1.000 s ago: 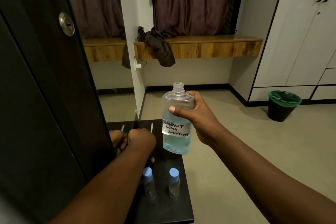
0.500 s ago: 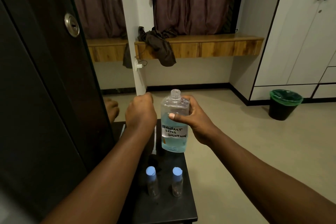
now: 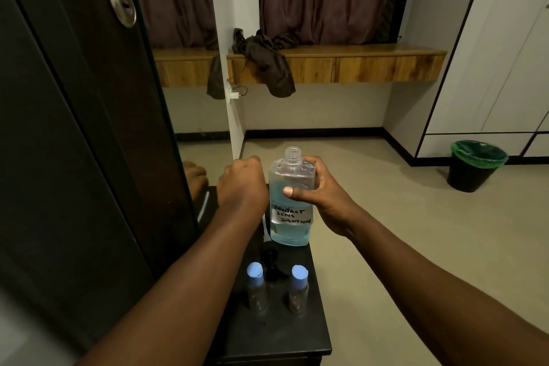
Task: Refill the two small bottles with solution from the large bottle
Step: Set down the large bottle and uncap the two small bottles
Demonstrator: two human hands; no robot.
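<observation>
Black table [image 3: 315, 333] at near centre. Large bottle [image 3: 291, 202], uncapped, upright, blue solution inside, held above table's far end; right hand [image 3: 322, 193] wraps its upper body from the right. Left hand [image 3: 242, 184] curled, just left of bottle; contents cannot be seen. Two small bottles [image 3: 256, 288], blue-capped, stand nearer, below both hands.

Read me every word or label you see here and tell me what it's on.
"CONTACT LENS SOLUTION": handwritten on a white label on the large bottle, which the right hand holds upright.
The two small bottles show no readable text.
Nothing else here carries writing that can be made out.
</observation>
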